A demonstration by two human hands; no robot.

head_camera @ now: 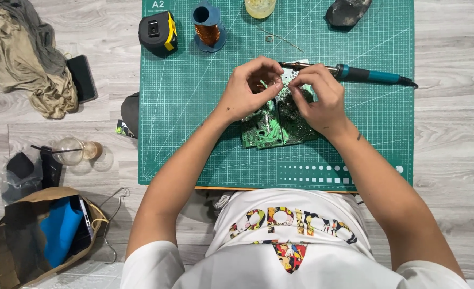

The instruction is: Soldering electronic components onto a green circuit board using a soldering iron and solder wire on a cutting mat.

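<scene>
A green circuit board [271,126] lies on the green cutting mat [194,118], its solder side up. My left hand [247,91] rests on the board's upper left part, fingers curled and pinched at its top edge. My right hand [318,96] sits on the board's right part, fingertips pinched close to those of the left. What the fingertips pinch is too small to tell. A teal-handled soldering iron [365,75] lies on the mat just behind my right hand, its tip pointing left toward my fingers.
At the mat's far edge stand a black and yellow tape measure [158,32], a spool of copper wire [209,29], a pale cup [260,7] and a dark sponge [347,12]. On the floor to the left lie a crumpled cloth [28,59], a phone [82,78], a glass bulb [74,151] and a paper bag [44,235].
</scene>
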